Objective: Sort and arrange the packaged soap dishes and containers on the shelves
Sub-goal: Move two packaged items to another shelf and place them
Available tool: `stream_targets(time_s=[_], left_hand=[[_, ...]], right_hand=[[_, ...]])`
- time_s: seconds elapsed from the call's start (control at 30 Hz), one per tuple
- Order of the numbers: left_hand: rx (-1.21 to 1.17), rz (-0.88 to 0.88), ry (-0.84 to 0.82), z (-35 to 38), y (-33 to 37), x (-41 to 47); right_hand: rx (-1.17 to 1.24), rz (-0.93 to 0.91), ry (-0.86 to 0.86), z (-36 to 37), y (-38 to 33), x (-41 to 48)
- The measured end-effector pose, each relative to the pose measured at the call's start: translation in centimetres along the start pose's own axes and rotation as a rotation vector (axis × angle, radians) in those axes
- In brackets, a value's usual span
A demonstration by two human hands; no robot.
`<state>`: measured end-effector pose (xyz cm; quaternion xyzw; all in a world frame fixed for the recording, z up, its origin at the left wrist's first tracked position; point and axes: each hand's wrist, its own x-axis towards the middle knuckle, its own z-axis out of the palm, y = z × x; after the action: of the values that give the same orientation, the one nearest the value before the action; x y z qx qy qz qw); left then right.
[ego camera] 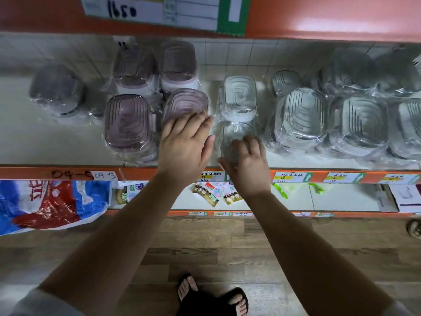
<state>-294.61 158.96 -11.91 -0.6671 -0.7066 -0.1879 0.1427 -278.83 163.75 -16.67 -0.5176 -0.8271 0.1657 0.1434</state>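
Fingers point(184, 123) of the person's left hand point(185, 147): straight, held together, tips resting on the near edge of a wrapped pink soap dish point(185, 102); nothing grasped. Right hand point(247, 166): fingers curled over a clear container point(237, 133), thumb against its near left side, so it is gripped. Clear container stands at the front of the white shelf point(57, 137), just behind the orange rail point(148, 173) and directly in front of a second clear dish point(239, 94). Pink soap dish sits just left of it, front right in a group of four pink ones (all in plastic wrap); front-left pink dish point(127, 122) is beside it. Grey dish point(57, 87) far left, well apart. Row of clear dishes point(300, 115) to the right. Lower shelf holds a blue-and-red bag point(50, 204) and gold sachets point(205, 192).
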Motion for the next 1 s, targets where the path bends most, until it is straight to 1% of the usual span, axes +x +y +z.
stream_targets(time_s=[0.13,0.2,0.33,0.47,0.67,0.83,1.0], left_hand=[[-0.011,0.025,0.014,0.3,-0.4,-0.2],[-0.019,0.034,0.011,0.3,-0.5,-0.3],[-0.034,0.036,-0.024,0.2,-0.6,-0.3],[-0.035,0.029,-0.063,0.0,-0.6,-0.4],[-0.022,0.026,-0.094,-0.1,-0.2,-0.8],[0.005,0.015,-0.108,-0.9,0.4,-1.3],[0.001,-0.029,-0.122,-4.2,2.0,-2.8]], right_hand=[[-0.147,-0.003,-0.080,0.3,0.1,2.1],[-0.176,-0.001,-0.082,0.4,0.0,3.0],[-0.173,0.031,-0.094,0.2,-0.3,4.1],[-0.137,0.016,-0.135,-0.2,0.1,3.8],[-0.205,0.031,-0.209,-1.0,1.1,2.4],[-0.133,-0.033,-0.205,-2.3,1.7,1.2],[-0.100,-0.115,-0.205,-5.3,0.2,-1.4]])
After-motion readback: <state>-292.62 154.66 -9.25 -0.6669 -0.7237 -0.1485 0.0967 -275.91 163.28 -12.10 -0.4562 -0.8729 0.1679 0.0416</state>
